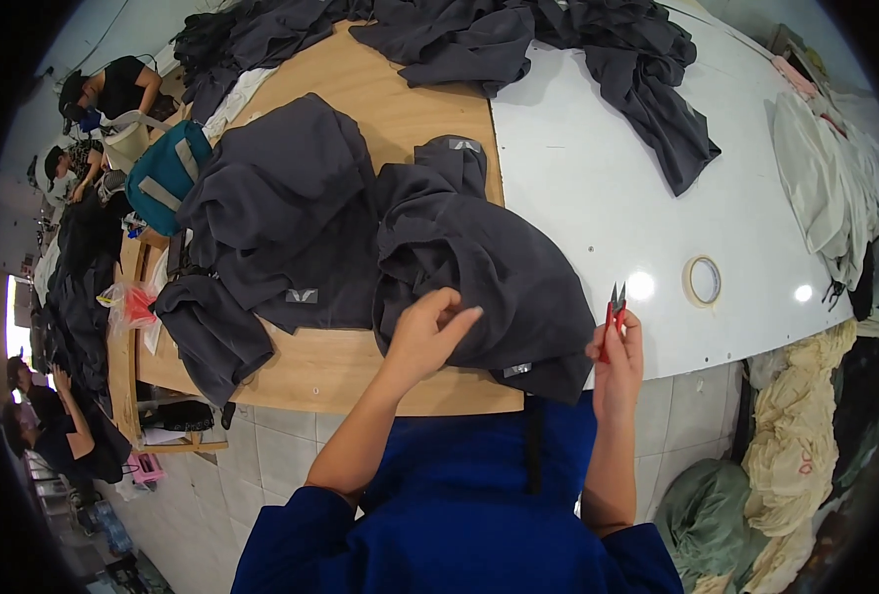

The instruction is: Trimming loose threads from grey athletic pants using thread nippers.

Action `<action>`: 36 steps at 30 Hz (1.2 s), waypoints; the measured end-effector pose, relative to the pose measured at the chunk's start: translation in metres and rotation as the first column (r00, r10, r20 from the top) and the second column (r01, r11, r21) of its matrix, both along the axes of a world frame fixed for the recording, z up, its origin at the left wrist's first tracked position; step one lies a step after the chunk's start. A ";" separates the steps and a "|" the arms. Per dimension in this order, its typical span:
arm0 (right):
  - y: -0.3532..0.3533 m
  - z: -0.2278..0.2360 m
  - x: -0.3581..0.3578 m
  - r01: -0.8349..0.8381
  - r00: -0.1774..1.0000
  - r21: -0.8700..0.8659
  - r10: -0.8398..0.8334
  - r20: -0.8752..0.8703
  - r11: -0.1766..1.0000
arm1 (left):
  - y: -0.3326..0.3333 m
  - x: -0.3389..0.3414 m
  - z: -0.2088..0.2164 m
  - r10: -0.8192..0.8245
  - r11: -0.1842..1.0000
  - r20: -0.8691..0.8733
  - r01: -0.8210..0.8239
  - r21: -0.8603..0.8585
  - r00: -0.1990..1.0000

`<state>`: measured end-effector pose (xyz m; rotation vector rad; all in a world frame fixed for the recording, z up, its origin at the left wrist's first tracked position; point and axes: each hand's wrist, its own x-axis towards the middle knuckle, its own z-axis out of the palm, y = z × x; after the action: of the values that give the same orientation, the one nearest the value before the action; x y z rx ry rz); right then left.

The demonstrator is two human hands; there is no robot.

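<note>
A dark grey garment (499,267) lies bunched at the table's near edge in front of me, with a small shiny label at its lower hem. Over its left part is my left hand (427,335), thumb and forefinger apart and the other fingers partly hidden; no cloth shows pinched between them. To the right of the garment, my right hand (618,361) is closed around red-handled thread snips (614,322), whose pointed blades face up and stand slightly apart.
More dark grey garments (281,178) are heaped to the left and along the far side. A tape roll (702,280) rests on the white tabletop (647,228). A teal bag (169,176) stands at the left, where other people sit. Cloth bundles (791,436) are piled on the right.
</note>
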<state>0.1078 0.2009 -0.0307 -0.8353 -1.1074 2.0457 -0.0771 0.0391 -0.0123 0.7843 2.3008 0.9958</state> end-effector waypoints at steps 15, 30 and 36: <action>-0.045 0.018 -0.008 -0.209 0.930 0.914 -0.218 0.296 0.347 | 0.006 0.050 0.006 -0.332 0.886 0.937 -0.303 0.350 0.111; -0.044 0.045 0.001 -0.317 0.916 0.875 0.358 0.182 0.366 | -0.001 0.044 -0.010 -0.318 0.806 0.944 -0.501 0.316 0.084; -0.027 0.028 0.036 0.019 0.995 0.559 -0.070 0.069 0.829 | -0.010 0.045 -0.009 -0.287 0.819 0.956 -0.500 0.280 0.066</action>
<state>0.1443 0.1737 -0.0025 -0.6376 -1.6113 1.5170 -0.0322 0.0296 -0.0208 -0.1121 0.7125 1.6184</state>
